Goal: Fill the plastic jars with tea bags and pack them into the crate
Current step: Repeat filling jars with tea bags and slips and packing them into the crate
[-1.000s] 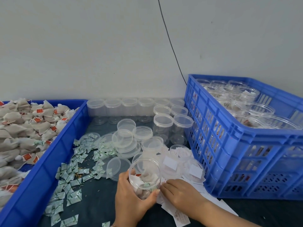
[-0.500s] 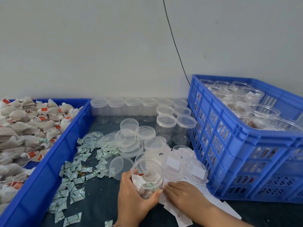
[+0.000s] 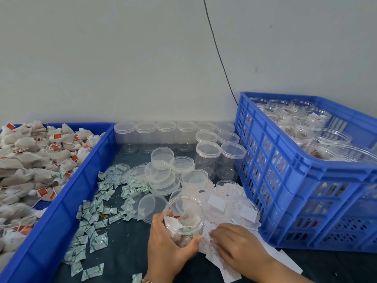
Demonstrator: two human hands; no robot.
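One jar in hand: open plastic jar (image 3: 184, 219), part-filled with tea bags, tilted just above the table.
Left hand (image 3: 167, 245): fingers curled round the jar's lower wall.
Right hand (image 3: 234, 243): fingers flat on the paper slips (image 3: 212, 240); pinch cannot be told.
Risk: the lidless, tilted jar may spill bags.
Risk: several slips may lift together.
Crate (image 3: 302, 180): to the right, already holding filled jars.
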